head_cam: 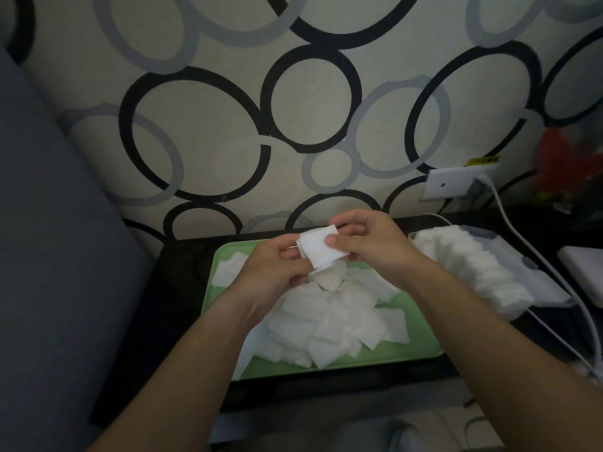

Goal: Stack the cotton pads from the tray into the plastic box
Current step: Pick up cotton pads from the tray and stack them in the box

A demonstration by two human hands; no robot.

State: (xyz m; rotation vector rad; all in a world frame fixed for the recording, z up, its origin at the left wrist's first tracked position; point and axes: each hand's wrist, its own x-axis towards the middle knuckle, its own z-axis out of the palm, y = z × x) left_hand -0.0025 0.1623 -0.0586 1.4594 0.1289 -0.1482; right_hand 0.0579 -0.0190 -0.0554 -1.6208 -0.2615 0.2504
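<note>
left hand (272,270) + right hand (370,247) | pinch pad stack (321,249) | over tray (414,349)

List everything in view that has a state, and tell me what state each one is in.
Left hand, holds the held pads from below.
Right hand, thumb pinches the held pads.
Held pads, small stack, raised above the tray.
Green tray, piled with loose pads.
Plastic box, partly filled with a row of pads.
Wall socket, plug inserted.

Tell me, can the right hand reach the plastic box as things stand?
Probably yes. The right hand holds pads above the tray; the plastic box lies just to its right, nothing between.
</note>
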